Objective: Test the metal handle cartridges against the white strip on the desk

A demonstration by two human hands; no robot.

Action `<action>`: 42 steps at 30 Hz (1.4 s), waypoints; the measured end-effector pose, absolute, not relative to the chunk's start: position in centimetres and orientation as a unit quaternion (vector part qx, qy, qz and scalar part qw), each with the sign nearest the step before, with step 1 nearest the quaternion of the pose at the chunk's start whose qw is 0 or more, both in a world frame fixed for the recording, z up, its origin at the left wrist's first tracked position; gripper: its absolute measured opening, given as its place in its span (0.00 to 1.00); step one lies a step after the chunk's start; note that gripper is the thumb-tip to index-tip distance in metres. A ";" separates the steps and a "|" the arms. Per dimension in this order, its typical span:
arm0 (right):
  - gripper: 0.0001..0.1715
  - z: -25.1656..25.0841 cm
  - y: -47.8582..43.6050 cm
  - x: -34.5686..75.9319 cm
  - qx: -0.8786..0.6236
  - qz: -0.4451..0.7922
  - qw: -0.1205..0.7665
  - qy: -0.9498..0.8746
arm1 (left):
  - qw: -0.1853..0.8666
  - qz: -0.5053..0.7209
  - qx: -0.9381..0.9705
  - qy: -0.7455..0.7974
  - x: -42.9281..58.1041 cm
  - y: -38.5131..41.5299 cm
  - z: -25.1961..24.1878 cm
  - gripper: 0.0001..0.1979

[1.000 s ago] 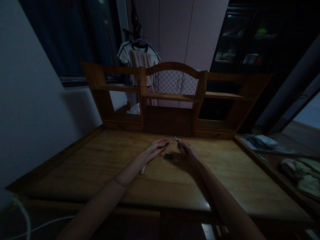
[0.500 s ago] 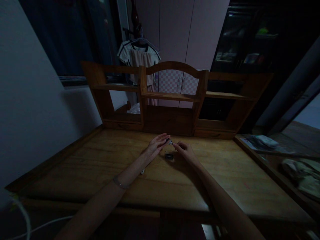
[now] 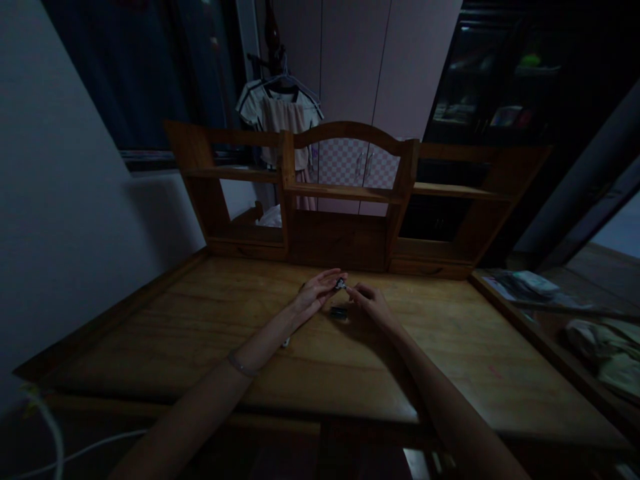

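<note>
My left hand (image 3: 316,293) is closed, with its fingers stretched long and its fingertips around a small dark and silvery object (image 3: 341,283). My right hand (image 3: 369,298) pinches the right end of that same object between thumb and forefinger. The object is too small and dim for me to name. Just below it, on the wooden desk (image 3: 240,293), lies a small dark rectangular case (image 3: 339,312), touched by neither hand. A small pale item (image 3: 286,342) shows beside my left forearm, partly hidden by it.
A wooden shelf unit (image 3: 345,193) rises along the desk's back edge. At the right are papers (image 3: 530,283) and folded cloth (image 3: 605,347). Clothes (image 3: 283,120) hang behind the shelf. A white cable (image 3: 100,443) runs at the lower left. The room is dim.
My left hand has turned slightly and its fingertips have shifted a little right, bringing more of the small object into view. My right hand keeps its pinch almost in place.
</note>
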State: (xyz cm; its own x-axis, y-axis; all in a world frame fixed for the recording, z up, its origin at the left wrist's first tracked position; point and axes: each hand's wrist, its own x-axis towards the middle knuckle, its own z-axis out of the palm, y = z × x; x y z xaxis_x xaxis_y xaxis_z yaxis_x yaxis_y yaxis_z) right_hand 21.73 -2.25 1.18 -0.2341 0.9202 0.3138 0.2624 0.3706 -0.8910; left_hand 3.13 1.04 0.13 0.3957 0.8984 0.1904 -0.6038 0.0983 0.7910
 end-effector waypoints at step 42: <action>0.28 1.5 -2.5 22.5 -0.436 0.427 0.419 -0.672 | 0.718 0.416 0.502 0.242 1.2 2.1 -0.2 0.15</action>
